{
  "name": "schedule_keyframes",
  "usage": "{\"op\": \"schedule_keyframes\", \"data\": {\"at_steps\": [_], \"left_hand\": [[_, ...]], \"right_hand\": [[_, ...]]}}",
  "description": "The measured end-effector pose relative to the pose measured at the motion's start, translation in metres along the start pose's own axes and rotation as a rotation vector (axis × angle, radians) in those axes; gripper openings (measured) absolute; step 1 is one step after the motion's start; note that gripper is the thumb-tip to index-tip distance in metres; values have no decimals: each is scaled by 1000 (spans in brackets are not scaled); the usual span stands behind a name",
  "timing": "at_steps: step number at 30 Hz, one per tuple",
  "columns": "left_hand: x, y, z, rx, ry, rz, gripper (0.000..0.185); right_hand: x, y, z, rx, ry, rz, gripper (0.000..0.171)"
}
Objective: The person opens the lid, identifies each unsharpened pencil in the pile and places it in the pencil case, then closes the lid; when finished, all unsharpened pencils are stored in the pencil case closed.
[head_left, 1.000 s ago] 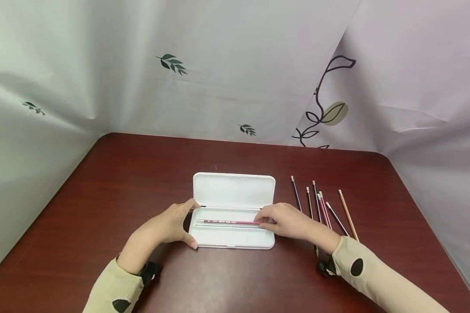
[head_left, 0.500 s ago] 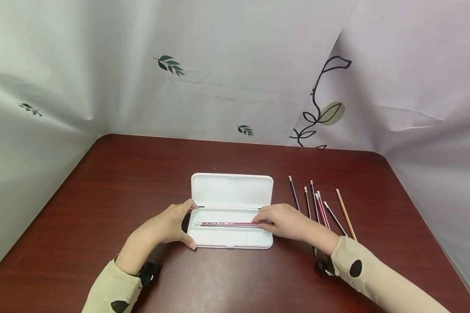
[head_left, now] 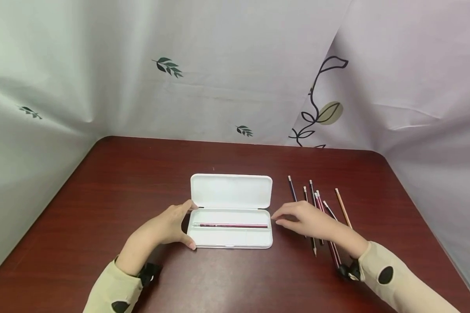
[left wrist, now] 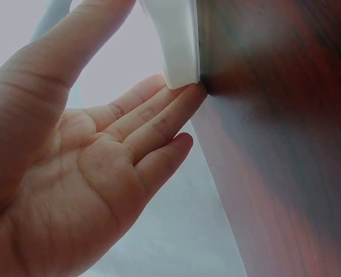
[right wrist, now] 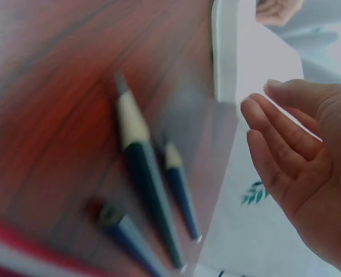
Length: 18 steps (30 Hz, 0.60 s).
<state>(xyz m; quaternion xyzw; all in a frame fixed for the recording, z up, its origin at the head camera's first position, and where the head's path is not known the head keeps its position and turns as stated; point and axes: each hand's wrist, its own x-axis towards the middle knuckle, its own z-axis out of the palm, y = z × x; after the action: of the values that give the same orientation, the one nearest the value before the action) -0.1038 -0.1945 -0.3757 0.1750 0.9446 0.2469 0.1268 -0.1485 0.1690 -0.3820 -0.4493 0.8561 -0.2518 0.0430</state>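
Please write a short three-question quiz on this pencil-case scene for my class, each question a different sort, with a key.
1. True or false: the left hand touches the white case.

2. Multiple choice: what does the right hand hold?
A) a pencil
B) the lid
C) nothing

3. Fill in the blank: in the head view, the loose pencils lie on the table to the ____ of the case.

Key: 1. True. 2. C. 3. right.
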Motion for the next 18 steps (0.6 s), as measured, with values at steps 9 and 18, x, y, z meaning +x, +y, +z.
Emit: {"op": "schedule_keyframes", "data": {"at_steps": [9,18], "left_hand": [[-1,1,-1,4,11,6,83],[0,0,-1,-1,1,17,84]], "right_hand": [[-31,12,-7,-5,30,95,15],[-58,21,-17,-15,175,321,11]]}}
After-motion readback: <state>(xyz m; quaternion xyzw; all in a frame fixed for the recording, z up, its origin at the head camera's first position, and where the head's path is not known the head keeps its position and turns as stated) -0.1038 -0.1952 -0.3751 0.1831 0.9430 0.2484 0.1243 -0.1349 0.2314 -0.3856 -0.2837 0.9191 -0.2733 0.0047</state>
